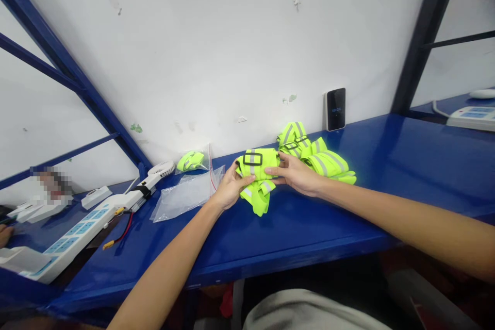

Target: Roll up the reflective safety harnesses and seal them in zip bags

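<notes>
Holding: left hand (231, 186) and right hand (293, 174) both pinching a folded neon-yellow reflective vest (257, 164) from either side, fingers closed on it, hands close together;
Spot: vest's right over the blue steel bench (406, 175), lower flap drooping toward the top, black rectangular buckle (252, 159) facing up;
Nearby: pile of matching vests (319, 157) just beside the right hand; clear plastic bag (185, 197) by the left hand, another bundled vest (191, 161) behind it;
Labels: no brand readable anywhere; wall-leaning black device (335, 108) glows blue text, too small to read;
Further left: white power strip (73, 237), white handheld fan (162, 168), red-and-black wires (121, 229); another person's hand (4, 234) at the edge;
</notes>
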Available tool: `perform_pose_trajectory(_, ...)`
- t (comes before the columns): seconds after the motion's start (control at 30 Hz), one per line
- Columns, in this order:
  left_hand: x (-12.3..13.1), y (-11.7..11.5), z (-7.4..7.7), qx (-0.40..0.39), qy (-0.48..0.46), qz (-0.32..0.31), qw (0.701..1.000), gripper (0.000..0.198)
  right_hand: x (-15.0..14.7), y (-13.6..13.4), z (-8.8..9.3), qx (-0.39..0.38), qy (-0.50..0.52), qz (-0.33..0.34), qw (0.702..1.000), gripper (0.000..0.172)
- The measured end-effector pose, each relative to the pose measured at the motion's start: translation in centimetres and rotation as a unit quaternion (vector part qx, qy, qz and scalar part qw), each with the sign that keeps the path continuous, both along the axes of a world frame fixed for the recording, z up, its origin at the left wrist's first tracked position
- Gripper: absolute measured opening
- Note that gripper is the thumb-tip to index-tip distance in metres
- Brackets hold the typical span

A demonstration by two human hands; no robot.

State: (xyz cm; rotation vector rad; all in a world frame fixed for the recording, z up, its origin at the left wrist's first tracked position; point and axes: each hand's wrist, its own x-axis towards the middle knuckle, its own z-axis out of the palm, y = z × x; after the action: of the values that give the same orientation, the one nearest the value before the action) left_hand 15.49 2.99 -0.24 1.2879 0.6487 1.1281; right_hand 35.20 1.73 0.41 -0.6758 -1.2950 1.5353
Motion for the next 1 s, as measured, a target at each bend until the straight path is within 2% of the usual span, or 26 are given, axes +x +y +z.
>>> perform_pose_trajectory(0.1,-0.3,0.2,-0.3,0.016,0.02,-0.01,1.0,0.052,0.3,-0.1,0.3,-0.027,-0.011,0.021,0.999,0.048)
perform_pose_trajectory(0.23,-0.4,0.4,-0.7,0.028,0.026,-0.018,0.999,0.067,0.1,-0.1,0.2,-0.025,-0.034,0.027,0.999,0.041)
perform_pose_trajectory(0.3,-0.3,0.4,-0.7,0.015,0.015,-0.014,1.0,0.069,-0.1,0.1,0.0,0.016,-0.037,0.005,0.999,0.04)
perform_pose_trajectory(0.4,0.1,0.4,-0.8,-0.035,0.013,-0.03,0.999,0.056,-0.2,0.6,-0.3,0.122,-0.055,-0.047,0.99,0.041)
perform_pose_trajectory(0.53,0.3,0.2,-1.0,-0.093,0.032,-0.084,0.992,0.04,0.1,1.0,-0.7,0.244,-0.116,-0.075,0.96,0.043)
perform_pose_trajectory(0.7,0.2,0.3,-1.0,-0.124,0.026,-0.082,0.989,0.028,0.5,0.8,-0.6,0.345,-0.176,-0.111,0.915,0.058)
perform_pose_trajectory(0.9,0.2,-0.1,0.1,-0.167,-0.108,-0.101,0.975,0.049,0.9,1.3,-1.0,0.422,-0.254,-0.095,0.865,0.05)
perform_pose_trajectory(1.0,0.3,-0.5,0.4,-0.167,-0.114,-0.074,0.977,0.054,1.0,1.5,-1.5,0.46,-0.276,-0.097,0.838,0.053)
